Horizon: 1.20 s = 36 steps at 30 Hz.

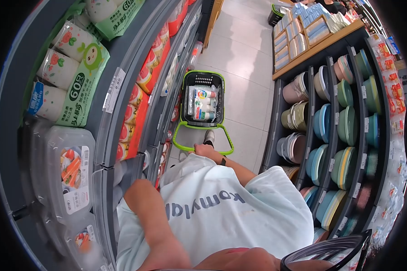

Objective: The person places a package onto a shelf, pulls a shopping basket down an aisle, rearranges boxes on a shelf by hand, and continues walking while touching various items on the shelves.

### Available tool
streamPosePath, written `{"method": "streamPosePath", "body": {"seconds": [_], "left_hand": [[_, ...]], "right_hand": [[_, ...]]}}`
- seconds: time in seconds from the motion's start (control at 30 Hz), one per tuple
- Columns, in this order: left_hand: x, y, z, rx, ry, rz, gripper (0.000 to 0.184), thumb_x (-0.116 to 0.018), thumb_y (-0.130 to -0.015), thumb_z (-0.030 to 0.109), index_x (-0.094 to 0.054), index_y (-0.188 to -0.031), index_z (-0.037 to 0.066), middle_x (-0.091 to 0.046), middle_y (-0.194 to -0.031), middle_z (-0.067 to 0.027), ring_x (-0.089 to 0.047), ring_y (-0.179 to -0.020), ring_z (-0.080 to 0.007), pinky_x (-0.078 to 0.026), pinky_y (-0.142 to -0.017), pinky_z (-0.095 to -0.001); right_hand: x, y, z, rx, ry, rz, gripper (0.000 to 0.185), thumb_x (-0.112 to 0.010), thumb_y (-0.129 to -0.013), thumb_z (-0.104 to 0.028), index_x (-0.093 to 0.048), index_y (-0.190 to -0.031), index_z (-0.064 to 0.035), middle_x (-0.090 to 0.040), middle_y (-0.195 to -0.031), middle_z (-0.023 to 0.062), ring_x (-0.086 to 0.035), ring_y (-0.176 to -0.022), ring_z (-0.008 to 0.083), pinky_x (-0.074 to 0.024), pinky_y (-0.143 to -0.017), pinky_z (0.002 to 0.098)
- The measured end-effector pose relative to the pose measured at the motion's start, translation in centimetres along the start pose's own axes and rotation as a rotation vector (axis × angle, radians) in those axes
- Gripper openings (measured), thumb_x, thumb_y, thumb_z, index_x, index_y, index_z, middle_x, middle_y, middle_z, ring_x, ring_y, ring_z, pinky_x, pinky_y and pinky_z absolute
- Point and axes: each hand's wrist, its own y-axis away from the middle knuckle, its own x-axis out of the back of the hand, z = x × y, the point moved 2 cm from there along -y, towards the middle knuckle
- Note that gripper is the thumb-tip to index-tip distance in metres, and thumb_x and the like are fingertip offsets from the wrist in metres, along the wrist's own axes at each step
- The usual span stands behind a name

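My right hand (207, 152), below a dark wristband, is closed around the bright green handle of a black shopping basket (203, 122). Inside the basket lies a plastic-wrapped pack (203, 105) of white items with coloured print; its exact kind is unclear. My left arm is bent up toward my head. Only the wrist and part of my left hand (165, 257) show at the bottom edge, and its fingers are out of sight. The left arm is nearest to a shelf of clear plastic food containers (74, 180).
Green packs of printed paper cups (63, 67) and red-orange packs (133, 119) fill the left shelves. Stacked bowls and basins (321, 122) line the right shelves, beneath a wooden display (309, 31) of packaged goods. A tiled aisle floor (239, 58) runs between them.
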Motion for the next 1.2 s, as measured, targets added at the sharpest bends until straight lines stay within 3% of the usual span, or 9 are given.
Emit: {"method": "streamPosePath", "body": {"seconds": [0.7,0.73,0.77,0.8,0.83,1.0,1.03,1.13,1.2], "left_hand": [[0.0,6.1,-7.5,0.061,-0.078,-0.123,0.037,-0.064,-0.091,0.044,-0.060,-0.091,0.008,-0.059,-0.084,-0.0106,-0.056,-0.072,-0.0219,-0.042,-0.065,-0.0400],[0.0,8.7,-9.4,0.233,-0.135,-0.244,0.037,-0.064,-0.091,0.045,-0.060,-0.091,0.008,-0.059,-0.084,-0.0105,-0.055,-0.072,-0.0218,-0.042,-0.065,-0.0400],[3.2,12.8,-11.0,0.710,-0.248,-0.888,0.031,-0.068,-0.087,0.033,-0.061,-0.101,0.007,-0.061,-0.092,-0.0114,-0.056,-0.083,-0.0278,-0.041,-0.072,-0.0431],[0.2,16.3,-14.5,0.834,-0.439,-0.797,0.032,-0.069,-0.085,0.027,-0.059,-0.106,0.004,-0.060,-0.100,-0.0129,-0.056,-0.094,-0.0324,-0.041,-0.082,-0.0463],[0.7,21.2,-16.6,1.037,-0.486,-1.045,0.047,-0.070,-0.083,0.022,-0.054,-0.123,0.002,-0.059,-0.118,-0.0151,-0.053,-0.112,-0.0341,-0.039,-0.091,-0.0475],[8.9,43.3,-14.9,1.011,-0.780,-1.792,0.073,-0.068,-0.085,0.028,-0.038,-0.149,0.009,-0.045,-0.145,-0.0174,-0.040,-0.138,-0.0325,-0.034,-0.102,-0.0614],[9.3,44.5,-14.4,1.010,-0.796,-1.787,0.073,-0.068,-0.085,0.028,-0.038,-0.149,0.009,-0.045,-0.145,-0.0174,-0.040,-0.138,-0.0325,-0.034,-0.102,-0.0614],[8.8,47.7,-14.3,1.242,-0.819,-1.866,0.064,-0.065,-0.087,0.031,-0.044,-0.146,0.017,-0.049,-0.142,-0.0163,-0.040,-0.138,-0.0329,-0.032,-0.103,-0.0674],[7.7,49.9,-15.0,1.655,-0.628,-2.006,0.058,-0.065,-0.087,0.032,-0.052,-0.142,0.019,-0.053,-0.137,-0.0164,-0.044,-0.136,-0.0339,-0.031,-0.104,-0.0678]], "right_hand": [[0.9,0.1,0.4,-0.122,-0.010,0.008,0.066,-0.049,-0.092,-0.066,-0.060,-0.113,-0.0048,-0.072,-0.097,0.0187,-0.070,-0.091,0.0405,-0.0558,-0.074,0.0518],[0.7,-0.2,1.1,-0.113,-0.018,0.011,0.066,-0.049,-0.092,-0.066,-0.060,-0.113,-0.0048,-0.072,-0.097,0.0187,-0.070,-0.091,0.0405,-0.0558,-0.074,0.0518],[0.8,-0.5,1.8,-0.041,-0.054,0.076,0.062,-0.049,-0.093,-0.063,-0.060,-0.114,-0.0054,-0.072,-0.098,0.0183,-0.070,-0.091,0.0397,-0.0559,-0.074,0.0515],[0.8,-0.8,2.8,0.030,-0.088,0.141,0.058,-0.049,-0.094,-0.059,-0.061,-0.115,-0.0061,-0.073,-0.100,0.0180,-0.070,-0.091,0.0390,-0.0560,-0.074,0.0513],[1.8,-0.6,3.5,0.110,-0.182,0.199,0.050,-0.050,-0.095,-0.051,-0.061,-0.114,-0.0060,-0.072,-0.102,0.0187,-0.071,-0.091,0.0377,-0.0563,-0.074,0.0508],[7.2,-1.2,7.3,0.017,0.036,0.089,0.042,-0.051,-0.094,-0.041,-0.062,-0.113,-0.0054,-0.072,-0.103,0.0218,-0.071,-0.092,0.0380,-0.0559,-0.076,0.0521],[7.7,-0.8,8.2,0.049,0.074,0.113,0.038,-0.054,-0.092,-0.038,-0.064,-0.109,-0.0048,-0.072,-0.099,0.0200,-0.070,-0.089,0.0393,-0.0558,-0.074,0.0516],[8.5,1.2,11.5,0.133,0.101,0.056,0.035,-0.057,-0.089,-0.035,-0.067,-0.105,-0.0046,-0.072,-0.095,0.0190,-0.070,-0.089,0.0407,-0.0556,-0.074,0.0504],[10.6,2.6,13.5,0.182,0.090,-0.027,0.036,-0.058,-0.089,-0.036,-0.067,-0.106,-0.0049,-0.072,-0.097,0.0197,-0.069,-0.092,0.0409,-0.0555,-0.077,0.0498]]}}
